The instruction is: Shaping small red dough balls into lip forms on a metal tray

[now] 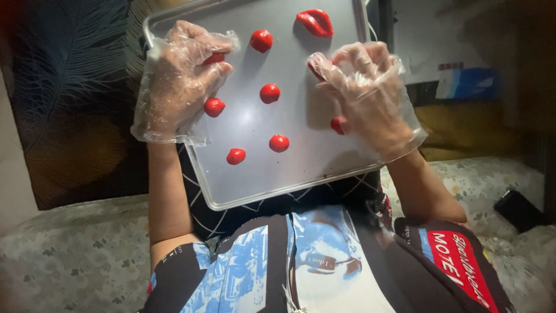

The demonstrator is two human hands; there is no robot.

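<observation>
Two-handed and pinching right now: left hand (179, 81) closing thumb and fingers on a red bit (213, 58), right hand (370, 93) clamping fingertips on a red piece (315, 69), both inside loose clear gloves (156, 124). Holding both pinches just above the tray (324, 156), itself apparently resting on the lap rather than on anything firm.

Spotting one ball (214, 107) just below the left pinch, almost touching the fingers. Seeing another ball (339, 124) tucked under the heel of the right hand, half hidden. Counting four more balls (270, 93) lying loose between the two grips and a bigger lump (315, 22) beyond the right pinch, near the far rim.

Judging the risks now. Pressing down with the right wrist and probably flattening that hidden ball. Dragging baggy glove film across the soft red stuff and likely smearing it, or trapping a fold inside the pinch. Brushing the near ball with the left knuckles and possibly nudging it toward the rim. Shifting a knee, tilting the tray, and perhaps sending the loose balls rolling toward the near edge. Squeezing too hard either side and maybe mashing bit or piece out of shape.
</observation>
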